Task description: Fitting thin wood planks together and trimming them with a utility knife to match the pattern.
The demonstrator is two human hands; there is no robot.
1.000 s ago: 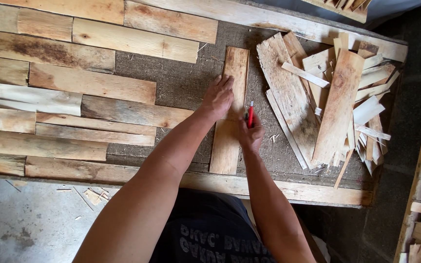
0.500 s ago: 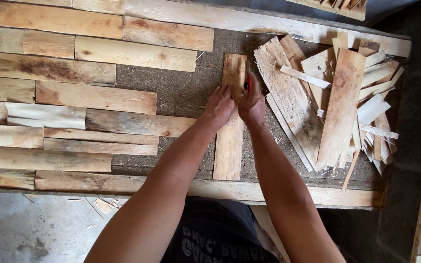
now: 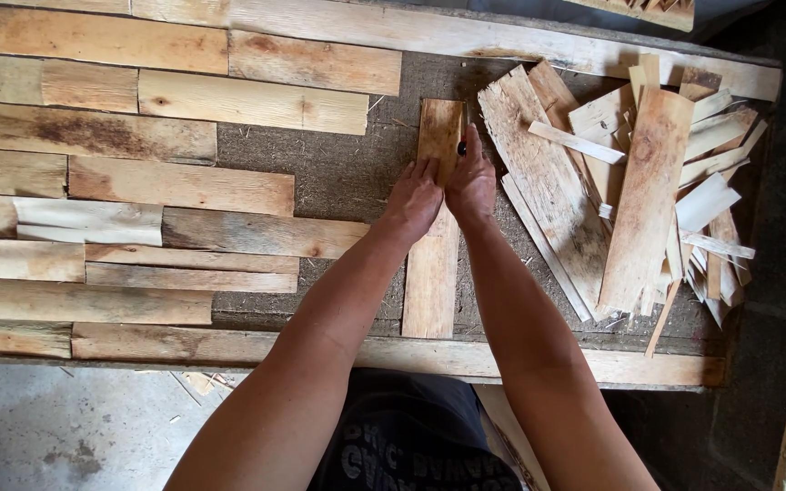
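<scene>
Both hands lie flat, side by side, on an upright plank that runs from the near edge of the bench toward its far edge, right of centre. The left hand has its fingers extended and close together, palm down on the plank's left half; it grips nothing. The right hand presses down on the plank's right half, its fingers stretched toward the far edge. A small dark object with a touch of red shows just at the right hand's forefinger; whether the hand pinches it or merely lies against it cannot be told. The two hands touch each other along the thumbs.

The plank rests on the bare, dark panel surface, apart from the rows of laid boards that cover the left part of the bench. To the right of the hands, near the right edge, lies a loose heap of offcuts and splinters, its nearest broad piece just beside the right hand.
</scene>
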